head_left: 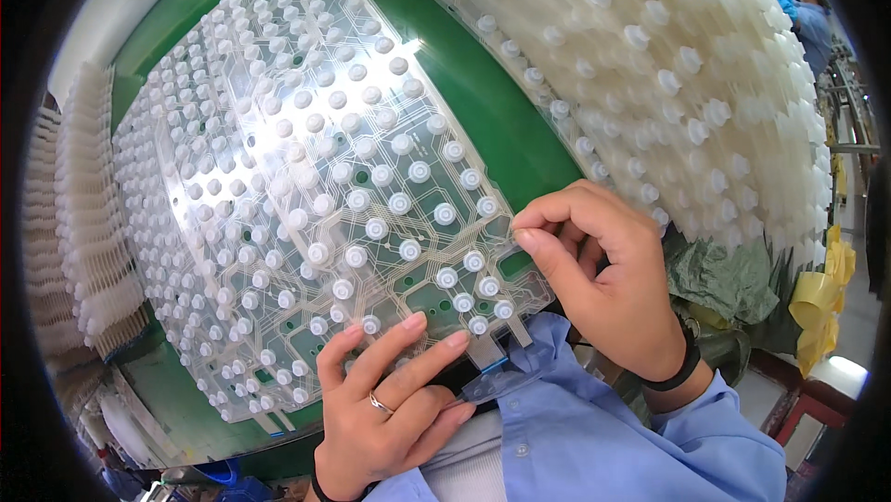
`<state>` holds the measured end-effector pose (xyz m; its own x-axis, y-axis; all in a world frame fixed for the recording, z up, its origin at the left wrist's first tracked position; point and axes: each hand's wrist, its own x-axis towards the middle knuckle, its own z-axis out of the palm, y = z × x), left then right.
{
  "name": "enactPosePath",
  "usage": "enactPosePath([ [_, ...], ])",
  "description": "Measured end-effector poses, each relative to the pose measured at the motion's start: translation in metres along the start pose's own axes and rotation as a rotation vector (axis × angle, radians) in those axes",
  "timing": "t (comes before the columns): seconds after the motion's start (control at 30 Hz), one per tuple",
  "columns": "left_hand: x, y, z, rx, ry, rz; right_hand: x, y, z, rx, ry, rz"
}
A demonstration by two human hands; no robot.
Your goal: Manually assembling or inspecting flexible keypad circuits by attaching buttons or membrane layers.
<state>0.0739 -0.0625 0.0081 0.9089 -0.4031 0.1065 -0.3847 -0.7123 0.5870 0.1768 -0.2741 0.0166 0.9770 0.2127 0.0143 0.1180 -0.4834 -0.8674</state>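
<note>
A clear flexible keyboard membrane sheet [306, 177] dotted with white rubber domes lies on top of a stack of like sheets on the green table [483, 103]. My right hand [603, 270] pinches the sheet's near right edge between thumb and forefinger. My left hand [390, 400], with a ring on one finger, rests its fingertips on the sheet's near edge, beside the flat ribbon tail [487, 358] that hangs off the table's edge.
A big heap of white dome sheets [687, 66] fills the right and back. More stacks of them [83, 214] stand at the left. Green plastic wrap [733, 279] and yellow tape [821, 302] lie at the right. Another person in blue [807, 19] is far right.
</note>
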Motion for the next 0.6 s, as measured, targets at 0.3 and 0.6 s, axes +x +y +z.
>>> enactPosePath([
  [0.3,-0.0005,-0.0021,-0.0012,0.017,-0.02,0.011,-0.0003,0.0012,0.0032,-0.032,0.028,0.03],
  [0.6,-0.0005,-0.0033,-0.003,0.023,-0.031,0.021,-0.0003,0.0001,0.0033,-0.055,0.018,0.051],
])
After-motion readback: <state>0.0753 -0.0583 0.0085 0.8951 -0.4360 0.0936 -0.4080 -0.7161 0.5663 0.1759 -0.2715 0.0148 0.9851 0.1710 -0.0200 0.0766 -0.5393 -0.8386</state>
